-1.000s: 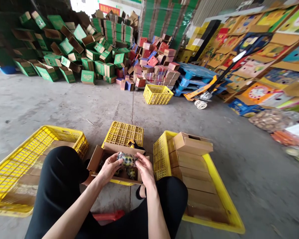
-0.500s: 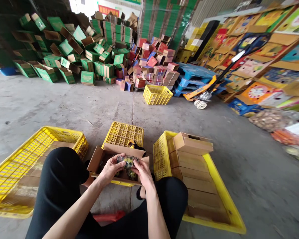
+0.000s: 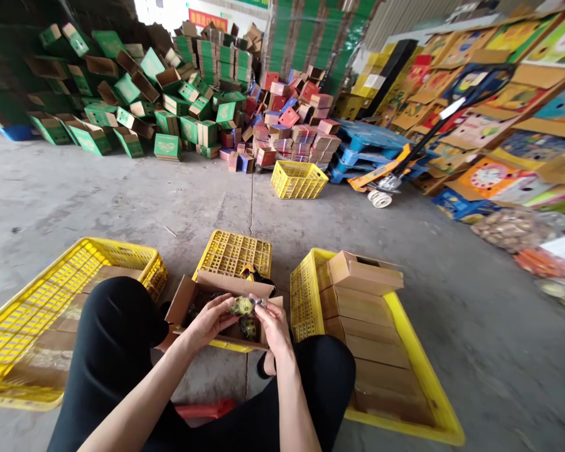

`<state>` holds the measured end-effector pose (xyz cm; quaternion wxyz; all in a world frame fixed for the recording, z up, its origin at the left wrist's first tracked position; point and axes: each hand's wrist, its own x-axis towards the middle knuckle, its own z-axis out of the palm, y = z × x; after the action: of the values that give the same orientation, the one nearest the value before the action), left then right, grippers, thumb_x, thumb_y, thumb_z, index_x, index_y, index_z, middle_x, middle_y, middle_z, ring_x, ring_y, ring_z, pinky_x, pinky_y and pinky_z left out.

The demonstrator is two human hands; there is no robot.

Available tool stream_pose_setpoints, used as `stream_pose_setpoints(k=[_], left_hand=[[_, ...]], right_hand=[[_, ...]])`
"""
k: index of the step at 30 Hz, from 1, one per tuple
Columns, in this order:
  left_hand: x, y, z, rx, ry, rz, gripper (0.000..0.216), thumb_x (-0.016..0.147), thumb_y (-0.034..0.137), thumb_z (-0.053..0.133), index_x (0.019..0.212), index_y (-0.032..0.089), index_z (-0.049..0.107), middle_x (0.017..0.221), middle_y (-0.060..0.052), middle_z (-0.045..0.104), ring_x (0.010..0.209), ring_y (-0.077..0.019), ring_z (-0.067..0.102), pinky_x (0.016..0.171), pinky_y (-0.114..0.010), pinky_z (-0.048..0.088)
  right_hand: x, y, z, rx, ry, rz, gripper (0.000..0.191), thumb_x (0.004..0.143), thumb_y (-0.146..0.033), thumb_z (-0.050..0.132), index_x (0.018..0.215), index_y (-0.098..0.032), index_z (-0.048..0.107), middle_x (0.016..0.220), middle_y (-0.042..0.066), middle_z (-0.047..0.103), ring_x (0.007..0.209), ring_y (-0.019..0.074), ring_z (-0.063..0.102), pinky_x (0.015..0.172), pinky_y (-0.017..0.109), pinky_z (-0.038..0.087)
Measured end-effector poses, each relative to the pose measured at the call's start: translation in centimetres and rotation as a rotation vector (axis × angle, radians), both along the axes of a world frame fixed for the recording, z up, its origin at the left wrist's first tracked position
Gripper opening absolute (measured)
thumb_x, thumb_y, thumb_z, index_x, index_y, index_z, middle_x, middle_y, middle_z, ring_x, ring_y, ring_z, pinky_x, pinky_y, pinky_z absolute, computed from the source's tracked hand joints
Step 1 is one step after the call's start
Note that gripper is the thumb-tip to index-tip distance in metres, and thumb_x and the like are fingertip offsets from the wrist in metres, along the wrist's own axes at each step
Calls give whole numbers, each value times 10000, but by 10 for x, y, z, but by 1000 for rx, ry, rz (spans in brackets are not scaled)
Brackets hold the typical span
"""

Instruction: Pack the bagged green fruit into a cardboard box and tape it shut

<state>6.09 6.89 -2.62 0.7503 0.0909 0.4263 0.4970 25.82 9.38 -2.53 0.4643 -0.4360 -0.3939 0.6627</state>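
Observation:
Between my two hands is a yellow-green, dark-spotted piece (image 3: 242,306) in clear wrap, held over an open cardboard box (image 3: 181,302). My left hand (image 3: 211,321) grips its left end between thumb and fingers. At the right end, my right hand (image 3: 274,325) pinches the gathered, shiny wrap. A similar wrapped piece (image 3: 249,328) lies in the box just below, with darker contents to its left partly hidden by my left hand. The box sits on an upturned yellow crate (image 3: 235,250). Behind its far flap rests a black-and-orange object (image 3: 250,272), its kind unclear.
A yellow crate (image 3: 157,267) with cardboard boxes lies at left; another crate (image 3: 445,429) holds a row of brown boxes at right. A smaller yellow crate (image 3: 299,180) stands ahead. Beyond are piled green cartons (image 3: 166,146), blue pallets (image 3: 370,139) and a pallet jack (image 3: 390,176).
The wrapped piece shows more of its yellow-green surface. My right hand has shifted slightly right, gathering the wrap at that end, and my left hand has turned a little.

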Motion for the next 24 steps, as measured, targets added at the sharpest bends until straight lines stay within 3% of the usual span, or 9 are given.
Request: stream_pose_setpoints(k=[4, 8, 12, 18, 24], left_hand=[[2, -1, -5, 25, 8, 91, 565, 730, 156, 943, 1228, 172, 677, 1114, -110, 787, 846, -186, 773, 773, -288, 654], [1, -3, -3, 68, 10, 136, 744, 692, 164, 965, 1350, 183, 618, 1054, -94, 788, 793, -179, 766, 731, -287, 646], [0, -4, 5, 133, 10, 125, 860, 659, 216, 989, 1417, 170, 585, 1011, -85, 788, 801, -189, 769, 741, -292, 636], [5, -6, 8, 149, 8, 135, 679, 632, 226, 1007, 1239, 168, 708, 1120, -86, 783, 869, -182, 771, 760, -259, 622], [11, -10, 5, 141, -1, 66, 568, 648, 355, 1007, 1115, 138, 767, 1003, -94, 810, 819, -195, 769, 758, -277, 612]], right_hand=[[0, 0, 6, 37, -11, -15, 426, 701, -523, 903, 1046, -279, 843, 1317, 79, 760, 1344, 350, 618, 1177, 508, 437], [1, 0, 10, 77, -53, -20, 357, 733, -509, 889, 996, -273, 834, 1435, 72, 690, 1421, 343, 547, 1193, 489, 412], [1, -1, 10, 64, -18, -29, 261, 738, -484, 892, 864, -270, 811, 1458, 74, 672, 1364, 345, 601, 1142, 489, 461], [0, -1, 13, 92, 65, -51, 167, 726, -397, 848, 753, -251, 772, 1418, 85, 699, 1364, 360, 595, 1095, 492, 491], [0, -2, 15, 146, 48, -49, 89, 706, -301, 782, 666, -235, 740, 1391, 78, 713, 1299, 346, 640, 1107, 490, 465]])
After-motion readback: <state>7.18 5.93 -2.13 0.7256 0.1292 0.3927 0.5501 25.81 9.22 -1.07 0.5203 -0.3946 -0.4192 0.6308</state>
